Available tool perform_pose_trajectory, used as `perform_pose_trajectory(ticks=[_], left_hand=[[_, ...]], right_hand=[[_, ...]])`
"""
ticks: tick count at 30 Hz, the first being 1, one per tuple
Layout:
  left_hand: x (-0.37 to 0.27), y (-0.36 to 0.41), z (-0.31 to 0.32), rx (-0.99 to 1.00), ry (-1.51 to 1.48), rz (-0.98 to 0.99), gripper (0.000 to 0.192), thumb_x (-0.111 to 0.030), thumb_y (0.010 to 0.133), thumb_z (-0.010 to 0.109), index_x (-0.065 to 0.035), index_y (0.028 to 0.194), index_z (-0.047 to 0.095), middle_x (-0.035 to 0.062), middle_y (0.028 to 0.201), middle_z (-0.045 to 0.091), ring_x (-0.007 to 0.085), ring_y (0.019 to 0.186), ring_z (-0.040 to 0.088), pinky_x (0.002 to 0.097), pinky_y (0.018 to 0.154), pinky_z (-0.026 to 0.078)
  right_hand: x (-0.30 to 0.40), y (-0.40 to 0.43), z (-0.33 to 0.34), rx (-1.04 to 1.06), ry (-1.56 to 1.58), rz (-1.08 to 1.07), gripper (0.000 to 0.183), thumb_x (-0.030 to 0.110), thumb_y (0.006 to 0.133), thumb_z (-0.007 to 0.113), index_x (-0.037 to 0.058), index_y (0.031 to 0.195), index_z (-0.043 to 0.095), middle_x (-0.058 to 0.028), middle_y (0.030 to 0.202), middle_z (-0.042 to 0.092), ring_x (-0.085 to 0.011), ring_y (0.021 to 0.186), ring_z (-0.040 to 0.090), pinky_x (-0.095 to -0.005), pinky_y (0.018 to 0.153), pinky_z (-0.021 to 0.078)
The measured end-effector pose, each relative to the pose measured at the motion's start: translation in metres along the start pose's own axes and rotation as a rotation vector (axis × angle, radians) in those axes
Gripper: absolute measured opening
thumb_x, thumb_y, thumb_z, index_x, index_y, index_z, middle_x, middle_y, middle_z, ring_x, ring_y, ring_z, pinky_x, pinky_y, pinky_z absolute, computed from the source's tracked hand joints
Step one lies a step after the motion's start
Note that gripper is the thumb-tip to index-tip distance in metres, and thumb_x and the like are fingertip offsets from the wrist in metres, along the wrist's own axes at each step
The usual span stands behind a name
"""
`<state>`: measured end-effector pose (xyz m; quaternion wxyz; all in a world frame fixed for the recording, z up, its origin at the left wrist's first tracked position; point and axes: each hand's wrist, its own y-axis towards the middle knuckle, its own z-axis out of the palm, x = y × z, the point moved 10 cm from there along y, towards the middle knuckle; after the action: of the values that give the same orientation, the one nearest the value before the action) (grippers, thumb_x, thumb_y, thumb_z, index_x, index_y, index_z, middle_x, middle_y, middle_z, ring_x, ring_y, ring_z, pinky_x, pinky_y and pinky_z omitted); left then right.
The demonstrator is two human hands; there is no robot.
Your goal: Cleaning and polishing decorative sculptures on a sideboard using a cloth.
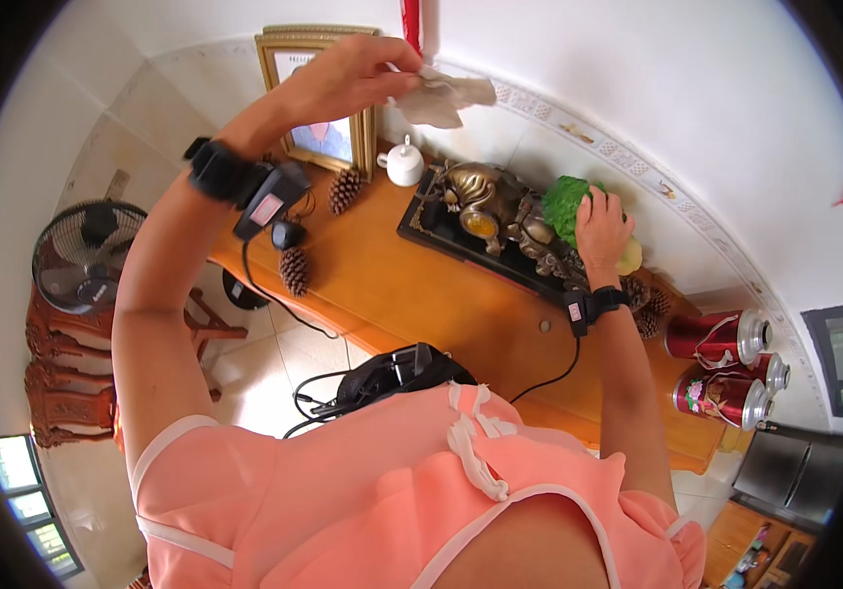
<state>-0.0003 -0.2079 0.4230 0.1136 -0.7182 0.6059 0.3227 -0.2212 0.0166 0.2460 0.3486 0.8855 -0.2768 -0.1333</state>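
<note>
My left hand (362, 77) is raised high in front of a gold-framed picture (265, 66). Its fingers pinch a crumpled greyish-white cloth or tissue (440, 99), held in the air near the wall. On the right, my right hand (604, 224) grasps a green cabbage-shaped ornament (565, 206) with a pale yellowish base (631, 256). Whether the ornament is lifted or resting cannot be told. Next to it, a bronze-coloured animal figurine (476, 199) with a golden disc stands on a black base (428, 221).
The wooden cabinet top (362, 258) holds a white lidded pot (403, 162), pine cones (294, 271) and a small dark round object (288, 234). Red vacuum flasks (708, 339) stand at right. A fan (90, 254) and carved wooden chair (68, 383) are left. Cables hang from both wrist devices.
</note>
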Motion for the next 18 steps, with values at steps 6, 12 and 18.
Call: perform_pose_trajectory(ticks=[6,12,18], left_hand=[[0.007,0.086,0.092,0.344,0.231,0.203,0.019,-0.017,0.089,0.052,-0.0022,0.097,0.061,0.0108,0.087,0.063,0.0220,0.078,0.061,0.0361,0.072,0.048],[0.078,0.142,0.202,0.429,0.235,0.226,0.017,-0.015,0.082,0.055,-0.0007,0.090,0.061,0.0192,0.083,0.063,0.0357,0.081,0.060,0.0414,0.073,0.047],[0.178,0.156,0.292,0.580,0.329,-0.007,0.016,-0.010,0.078,0.054,0.0011,0.079,0.066,0.0219,0.082,0.063,0.0368,0.077,0.060,0.0429,0.070,0.049]], right_hand=[[0.001,0.000,-0.008,0.000,0.060,0.008,0.023,0.027,0.086,0.053,0.0111,0.102,0.059,-0.0061,0.093,0.056,-0.0228,0.084,0.054,-0.0409,0.080,0.0356],[-0.002,0.003,-0.005,0.068,0.118,0.061,0.025,0.024,0.085,0.053,0.0109,0.105,0.059,-0.0077,0.097,0.056,-0.0251,0.091,0.053,-0.0428,0.084,0.0346],[-0.004,0.008,0.002,0.143,0.158,0.104,0.031,0.025,0.080,0.056,0.0101,0.107,0.059,-0.0097,0.101,0.055,-0.0253,0.091,0.053,-0.0440,0.088,0.0328]])
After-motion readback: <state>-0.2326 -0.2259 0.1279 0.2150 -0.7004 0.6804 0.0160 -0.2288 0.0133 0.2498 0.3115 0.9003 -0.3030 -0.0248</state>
